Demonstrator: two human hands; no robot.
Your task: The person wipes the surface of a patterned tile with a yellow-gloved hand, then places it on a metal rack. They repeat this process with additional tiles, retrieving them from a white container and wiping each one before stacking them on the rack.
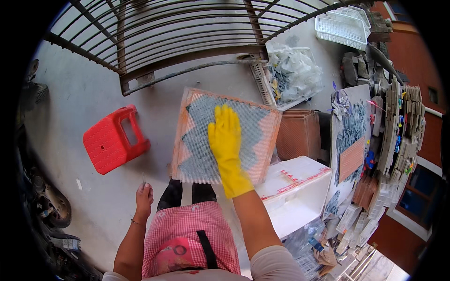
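Observation:
My right hand [226, 136], in a yellow rubber glove, lies flat with fingers stretched out on a white mesh sheet [199, 164]. The mesh covers a square orange tray [177, 145], and a blue-grey zigzag-edged pattern of small pieces shows through it. Pale orange areas of the tray show beside the pattern. My bare left hand [144, 199] hangs lower left, away from the tray, its fingers closed on a thin pointed metal tool [143, 178]; its exact kind is too small to tell.
A red plastic stool [115, 140] stands left. A metal rack [197, 55] spans the far side. On the right are a white foam box [300, 187], stacked orange trays [297, 136], a crate with plastic bags [300, 70] and a board with grey strips [351, 122]. A motorbike wheel [58, 208] is lower left.

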